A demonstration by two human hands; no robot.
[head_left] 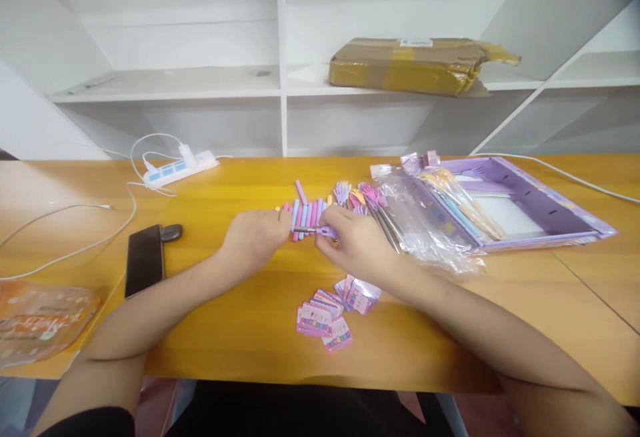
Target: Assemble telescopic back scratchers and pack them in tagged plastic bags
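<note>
Between my two hands lies a slim metal rod with a purple end piece [327, 231]. My right hand [353, 237] pinches the purple end. My left hand [257, 240] is closed at the rod's other tip, its fingers wrapped over it. Just beyond the hands, pink, blue and purple sticks [313, 213] lie side by side on the wooden table, with one pink stick [301, 192] apart behind them. Several metal rods with purple, orange and pink hand-shaped ends [371, 193] lie beside my right hand. Nearer me are small printed pink cards [315, 318].
Clear plastic bags [425, 224] and a purple open box [570, 230] lie at the right. A power strip [180, 168], a black phone [145, 260] and an orange printed bag [45, 324] are left. A taped parcel [405, 67] sits on the shelf.
</note>
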